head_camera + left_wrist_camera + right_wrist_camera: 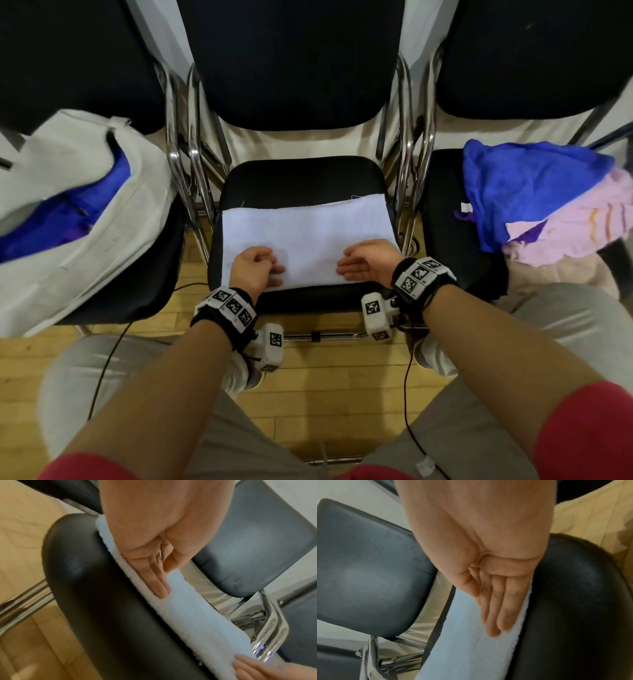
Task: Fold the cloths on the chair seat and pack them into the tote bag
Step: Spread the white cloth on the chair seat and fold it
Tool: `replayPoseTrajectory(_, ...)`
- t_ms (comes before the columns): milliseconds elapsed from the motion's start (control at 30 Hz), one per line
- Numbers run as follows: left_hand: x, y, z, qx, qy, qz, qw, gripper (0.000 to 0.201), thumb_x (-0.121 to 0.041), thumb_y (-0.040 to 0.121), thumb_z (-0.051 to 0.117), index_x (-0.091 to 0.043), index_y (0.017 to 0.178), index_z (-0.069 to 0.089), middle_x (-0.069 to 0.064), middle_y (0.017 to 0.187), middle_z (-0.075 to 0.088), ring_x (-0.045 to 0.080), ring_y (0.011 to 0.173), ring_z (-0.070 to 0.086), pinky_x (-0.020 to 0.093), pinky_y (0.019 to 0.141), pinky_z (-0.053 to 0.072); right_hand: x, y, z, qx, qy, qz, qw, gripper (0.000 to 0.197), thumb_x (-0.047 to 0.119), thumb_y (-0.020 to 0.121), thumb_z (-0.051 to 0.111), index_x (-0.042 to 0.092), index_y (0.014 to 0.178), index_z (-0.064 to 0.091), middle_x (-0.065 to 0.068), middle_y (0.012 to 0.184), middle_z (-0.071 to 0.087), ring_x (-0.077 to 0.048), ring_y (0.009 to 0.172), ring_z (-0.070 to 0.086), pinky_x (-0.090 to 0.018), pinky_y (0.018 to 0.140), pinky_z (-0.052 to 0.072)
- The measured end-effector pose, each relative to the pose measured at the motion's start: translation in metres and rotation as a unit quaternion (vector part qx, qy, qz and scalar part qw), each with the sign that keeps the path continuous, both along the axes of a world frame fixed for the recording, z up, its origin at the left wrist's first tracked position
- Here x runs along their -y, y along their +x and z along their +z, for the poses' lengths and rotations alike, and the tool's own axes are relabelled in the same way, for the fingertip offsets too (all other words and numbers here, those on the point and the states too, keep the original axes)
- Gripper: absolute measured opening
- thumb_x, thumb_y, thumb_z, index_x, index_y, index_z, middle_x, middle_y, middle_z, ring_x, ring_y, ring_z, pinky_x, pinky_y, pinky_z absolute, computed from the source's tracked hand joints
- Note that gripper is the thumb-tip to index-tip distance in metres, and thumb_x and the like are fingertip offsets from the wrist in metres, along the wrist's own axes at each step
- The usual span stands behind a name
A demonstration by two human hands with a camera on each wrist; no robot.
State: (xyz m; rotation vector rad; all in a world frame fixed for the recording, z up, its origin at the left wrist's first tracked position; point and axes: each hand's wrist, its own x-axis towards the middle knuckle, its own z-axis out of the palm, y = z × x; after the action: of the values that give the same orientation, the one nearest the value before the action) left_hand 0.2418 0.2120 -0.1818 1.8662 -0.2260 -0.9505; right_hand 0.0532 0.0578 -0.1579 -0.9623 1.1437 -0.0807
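Head view: both hands, left hand (254,265) and right hand (368,262), lie flat-fingered on the white cloth (305,233).

White cloth (305,233) fluffy terry; chair seat (294,181) smooth black vinyl; frame (193,144) glossy chrome.

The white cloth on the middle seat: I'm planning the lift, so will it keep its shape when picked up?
Probably not: the white cloth lies thin and flat, so it likely droops. Its fuzzy nap suggests it grips rather than slips. It looks light.
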Motion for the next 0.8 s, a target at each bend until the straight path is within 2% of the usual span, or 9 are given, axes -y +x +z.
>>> replayPoseTrajectory(167, -0.004, 0.012, 0.004, -0.002, 0.041, 0.068, 0.997, 0.028, -0.004, 0.100, 0.045, -0.015, 0.124, 0.055, 0.014, 0.107, 0.067, 0.029, 0.078, 0.074, 0.033, 0.054, 0.058, 0.015, -0.019, 0.004, -0.055, -0.018, -0.016, 0.998, 0.023, 0.004, 0.100, 0.050, -0.010, 0.118, 0.056, -0.026, 0.101, 0.070, -0.037, 0.093, 0.072, -0.042, 0.076, 0.061)
replayPoseTrajectory(267, -0.004, 0.019, 0.008, -0.039, 0.041, 0.101, 0.993, 0.019, -0.010, 0.103, 0.045, -0.014, 0.120, 0.053, 0.015, 0.102, 0.068, 0.030, 0.074, 0.073, 0.036, 0.054, 0.058, 0.021, -0.023, 0.008, -0.087, -0.039, -0.008, 0.995, 0.020, 0.004, 0.097, 0.053, -0.011, 0.108, 0.059, -0.023, 0.091, 0.072, -0.035, 0.079, 0.073, -0.041, 0.071, 0.062)
replayPoseTrajectory(367, -0.003, 0.022, 0.009, -0.045, 0.057, 0.108, 0.991, 0.013, -0.018, 0.104, 0.045, -0.014, 0.114, 0.052, 0.014, 0.091, 0.067, 0.029, 0.064, 0.070, 0.036, 0.050, 0.057, 0.027, -0.026, 0.008, -0.151, -0.133, 0.011, 0.980, 0.015, 0.008, 0.091, 0.060, -0.006, 0.094, 0.064, -0.021, 0.083, 0.070, -0.030, 0.065, 0.071, -0.043, 0.069, 0.061)
replayPoseTrajectory(467, -0.006, 0.026, 0.010, -0.003, 0.085, 0.119, 0.989, 0.016, -0.017, 0.100, 0.047, -0.011, 0.113, 0.054, 0.014, 0.085, 0.062, 0.028, 0.055, 0.063, 0.031, 0.044, 0.052, 0.038, -0.031, 0.008, -0.250, -0.261, 0.068, 0.930, 0.022, 0.023, 0.089, 0.068, 0.005, 0.102, 0.065, -0.012, 0.096, 0.065, -0.027, 0.089, 0.066, -0.044, 0.086, 0.058)
replayPoseTrajectory(533, -0.010, 0.031, 0.008, 0.053, 0.111, 0.124, 0.985, 0.019, -0.015, 0.095, 0.053, -0.010, 0.112, 0.059, 0.017, 0.094, 0.066, 0.034, 0.064, 0.066, 0.033, 0.048, 0.053, 0.044, -0.034, 0.005, -0.273, -0.272, 0.084, 0.919, 0.039, 0.031, 0.088, 0.069, 0.010, 0.119, 0.056, -0.010, 0.111, 0.060, -0.028, 0.104, 0.060, -0.044, 0.093, 0.053)
replayPoseTrajectory(600, -0.013, 0.034, 0.008, 0.101, 0.139, 0.131, 0.977, 0.024, -0.013, 0.088, 0.058, -0.010, 0.112, 0.062, 0.019, 0.113, 0.066, 0.040, 0.090, 0.067, 0.040, 0.067, 0.059, 0.047, -0.035, 0.001, -0.280, -0.255, 0.088, 0.921, 0.061, 0.037, 0.086, 0.070, 0.011, 0.135, 0.046, -0.012, 0.126, 0.057, -0.031, 0.113, 0.057, -0.045, 0.097, 0.050)
replayPoseTrajectory(633, -0.015, 0.035, 0.009, 0.118, 0.154, 0.129, 0.972, 0.028, -0.012, 0.086, 0.060, -0.009, 0.114, 0.062, 0.018, 0.119, 0.064, 0.040, 0.101, 0.064, 0.039, 0.077, 0.056, 0.048, -0.035, 0.000, -0.283, -0.247, 0.090, 0.923, 0.067, 0.040, 0.085, 0.071, 0.011, 0.140, 0.044, -0.012, 0.131, 0.055, -0.031, 0.116, 0.057, -0.045, 0.098, 0.049)
replayPoseTrajectory(700, -0.017, 0.034, 0.010, 0.136, 0.184, 0.111, 0.967, 0.036, -0.010, 0.087, 0.062, -0.007, 0.122, 0.058, 0.016, 0.123, 0.060, 0.037, 0.111, 0.059, 0.035, 0.081, 0.049, 0.047, -0.033, -0.001, -0.291, -0.234, 0.096, 0.922, 0.069, 0.042, 0.085, 0.070, 0.010, 0.140, 0.043, -0.013, 0.133, 0.055, -0.032, 0.115, 0.057, -0.043, 0.095, 0.049)
replayPoseTrajectory(800, -0.023, 0.030, 0.011, 0.149, 0.224, 0.076, 0.960, 0.044, -0.013, 0.087, 0.066, -0.006, 0.129, 0.053, 0.017, 0.127, 0.058, 0.035, 0.115, 0.058, 0.038, 0.086, 0.049, 0.045, -0.028, 0.000, -0.295, -0.239, 0.105, 0.919, 0.057, 0.041, 0.088, 0.069, 0.005, 0.130, 0.052, -0.012, 0.120, 0.059, -0.029, 0.102, 0.058, -0.039, 0.087, 0.049)
